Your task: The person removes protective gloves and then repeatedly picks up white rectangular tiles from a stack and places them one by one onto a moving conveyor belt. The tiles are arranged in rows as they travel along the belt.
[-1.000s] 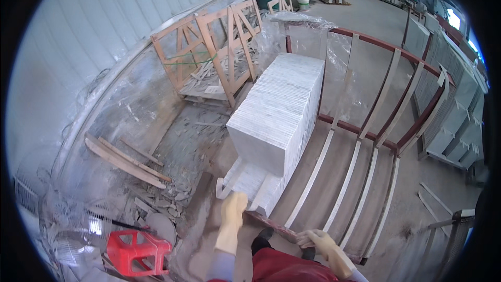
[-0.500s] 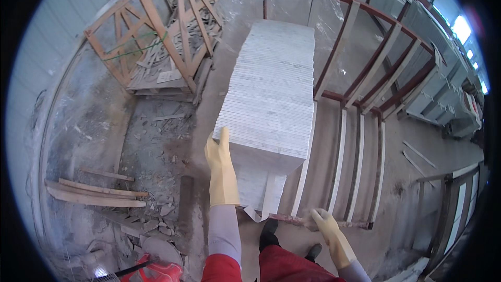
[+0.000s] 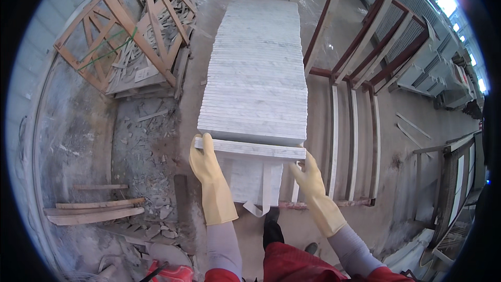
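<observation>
A long row of white-grey marble slabs (image 3: 253, 68) stands on edge in front of me. At its near end a thin bundle of marble slabs (image 3: 250, 149) leans away from the row, with a dark gap behind it. My left hand (image 3: 209, 172), in a cream rubber glove, grips the bundle's left end, fingers over the top corner. At the right end my right hand (image 3: 310, 177), gloved alike, has its fingers curled at the edge; its fingertips are partly hidden. Below hangs a pale strap (image 3: 267, 185) over a lower marble surface (image 3: 237, 180).
A dark red metal rack (image 3: 334, 73) with pale-faced bars runs along the right. Left stand a wooden crate frame (image 3: 128, 8) holding stone scraps, loose planks (image 3: 96, 211) and rubble (image 3: 151, 151). More stacked slabs (image 3: 428, 65) are at far right. A red object (image 3: 169, 272) lies bottom left.
The near bundle of slabs has come away from the row toward me. My right hand has moved up from beside my legs to the bundle's right end. The view has shifted.
</observation>
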`<state>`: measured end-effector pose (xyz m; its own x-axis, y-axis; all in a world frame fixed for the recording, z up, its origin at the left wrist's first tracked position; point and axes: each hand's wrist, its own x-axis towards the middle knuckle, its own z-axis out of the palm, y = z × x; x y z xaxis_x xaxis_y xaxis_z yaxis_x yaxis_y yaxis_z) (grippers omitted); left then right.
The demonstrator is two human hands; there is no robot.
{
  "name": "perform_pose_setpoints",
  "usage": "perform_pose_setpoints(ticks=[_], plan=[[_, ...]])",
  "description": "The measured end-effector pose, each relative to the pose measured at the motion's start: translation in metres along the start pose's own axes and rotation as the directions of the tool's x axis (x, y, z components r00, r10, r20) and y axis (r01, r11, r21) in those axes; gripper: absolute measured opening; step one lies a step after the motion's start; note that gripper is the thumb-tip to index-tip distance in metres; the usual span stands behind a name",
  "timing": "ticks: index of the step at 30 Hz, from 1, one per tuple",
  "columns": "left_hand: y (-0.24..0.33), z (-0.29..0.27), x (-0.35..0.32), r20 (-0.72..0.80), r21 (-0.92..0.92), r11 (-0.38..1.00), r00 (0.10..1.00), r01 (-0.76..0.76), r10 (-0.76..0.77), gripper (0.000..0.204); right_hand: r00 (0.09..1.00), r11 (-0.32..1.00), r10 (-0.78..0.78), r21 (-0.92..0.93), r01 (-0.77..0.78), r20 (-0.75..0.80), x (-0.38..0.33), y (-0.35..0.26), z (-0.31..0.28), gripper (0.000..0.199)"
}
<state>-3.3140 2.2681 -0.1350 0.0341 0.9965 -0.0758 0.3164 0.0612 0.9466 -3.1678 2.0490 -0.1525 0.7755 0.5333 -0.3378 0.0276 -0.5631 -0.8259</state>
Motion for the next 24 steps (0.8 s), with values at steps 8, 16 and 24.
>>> perform_pose_setpoints(ticks=[8,16,24], plan=[[-0.020,0.009,0.005,-0.109,0.018,0.997,0.991,-0.081,0.082,0.046,0.993,0.984,0.060,0.161,-0.076,0.100,0.010,-0.008,-0.001,0.062],[-0.071,-0.030,0.005,0.098,-0.163,0.985,0.992,-0.058,0.075,0.032,0.993,0.993,0.071,0.085,-0.079,0.093,0.002,0.005,0.008,0.094],[-0.071,-0.050,-0.010,0.293,-0.498,0.859,0.955,0.120,0.037,0.015,0.999,0.992,-0.036,0.122,0.032,0.034,-0.006,0.078,0.037,0.074]])
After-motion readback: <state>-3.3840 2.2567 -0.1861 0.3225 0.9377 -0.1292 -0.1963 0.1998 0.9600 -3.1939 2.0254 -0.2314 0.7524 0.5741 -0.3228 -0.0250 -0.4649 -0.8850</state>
